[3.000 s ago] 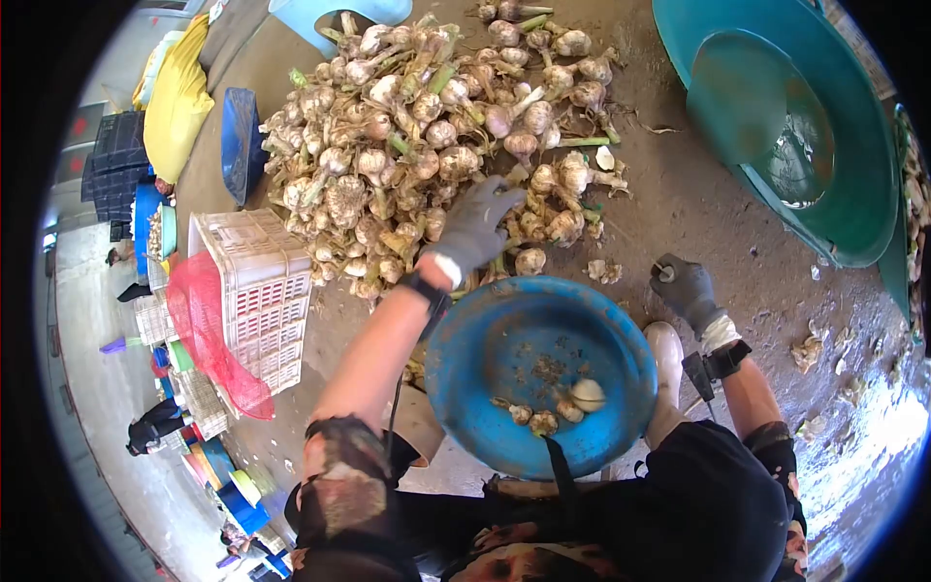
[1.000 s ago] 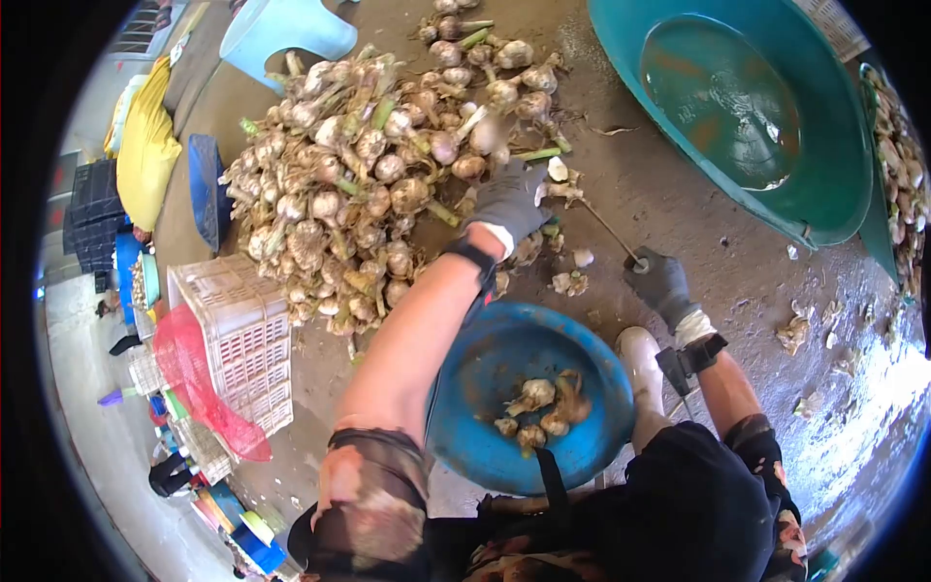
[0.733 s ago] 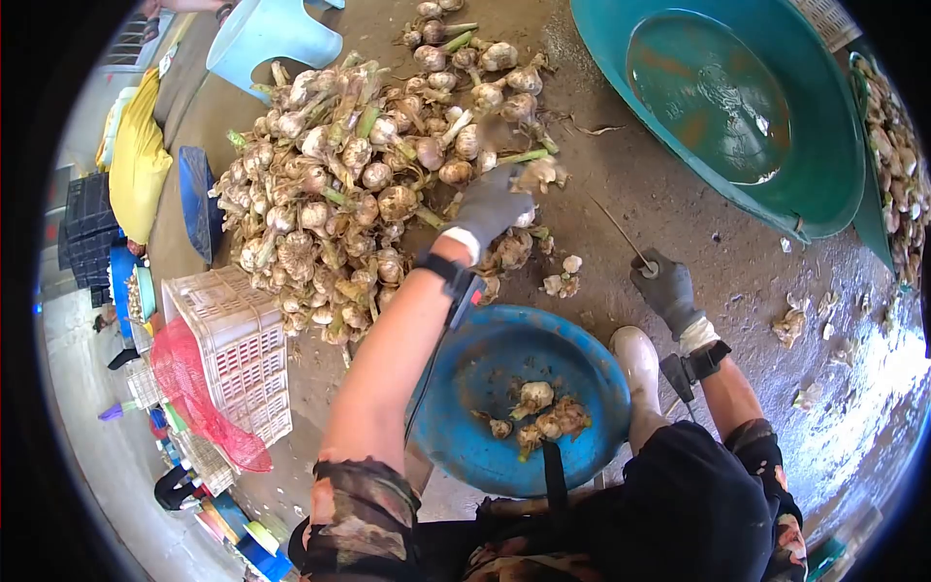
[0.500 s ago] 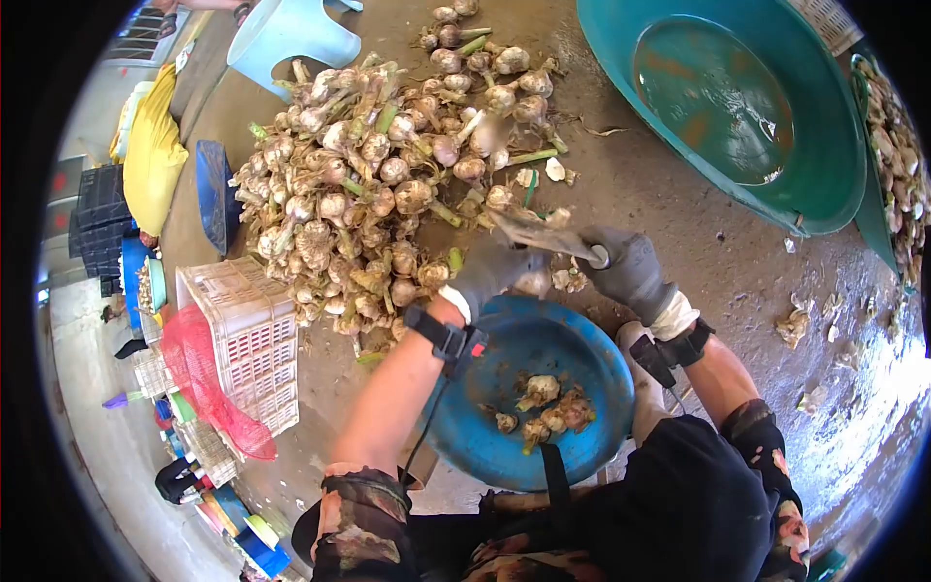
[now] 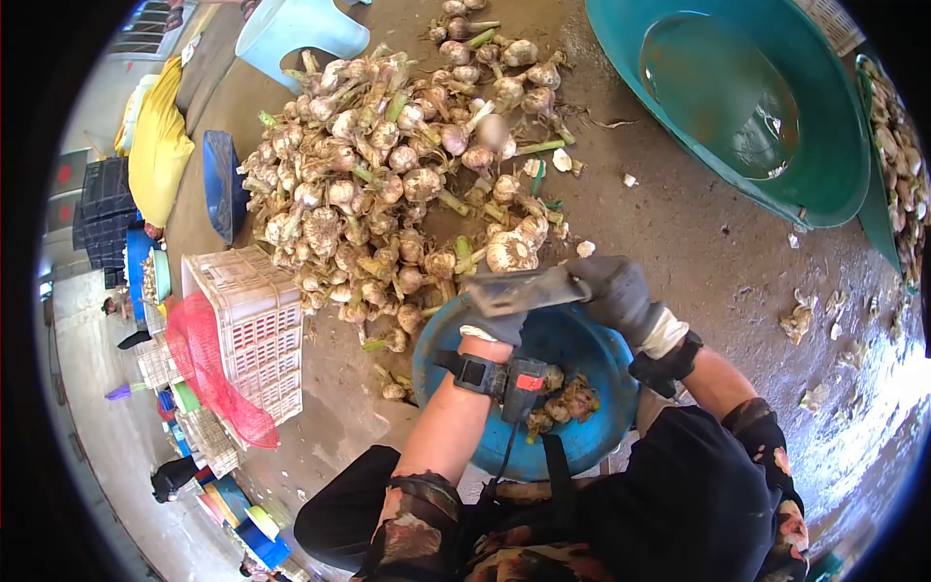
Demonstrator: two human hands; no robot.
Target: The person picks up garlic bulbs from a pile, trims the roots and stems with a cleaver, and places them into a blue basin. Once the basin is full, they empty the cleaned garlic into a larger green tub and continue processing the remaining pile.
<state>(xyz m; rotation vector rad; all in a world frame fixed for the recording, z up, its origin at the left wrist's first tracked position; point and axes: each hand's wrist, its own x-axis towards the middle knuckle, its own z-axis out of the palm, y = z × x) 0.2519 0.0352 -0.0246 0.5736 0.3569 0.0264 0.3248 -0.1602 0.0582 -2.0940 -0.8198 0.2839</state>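
Note:
My left hand (image 5: 493, 328), in a grey glove, is curled shut over the far rim of a blue basin (image 5: 592, 448), gripping a garlic bulb that the blade mostly hides. My right hand (image 5: 618, 291), in a dark glove, grips a knife (image 5: 524, 289) whose flat blade lies across just above my left fingers. Several trimmed garlic bulbs (image 5: 570, 398) lie in the basin. A big pile of untrimmed garlic (image 5: 388, 165) with green stalks covers the floor just beyond both hands.
A large teal tub (image 5: 839, 179) holding water sits at the upper right. To the left stand a white crate (image 5: 254, 320), a red net bag (image 5: 206, 361), a yellow sack (image 5: 155, 145) and a light blue stool (image 5: 301, 24). Garlic scraps (image 5: 798, 322) litter the wet floor on the right.
My left hand took a bulb from the pile and drew it back over the basin. My right hand brought the knife in from the right to meet it.

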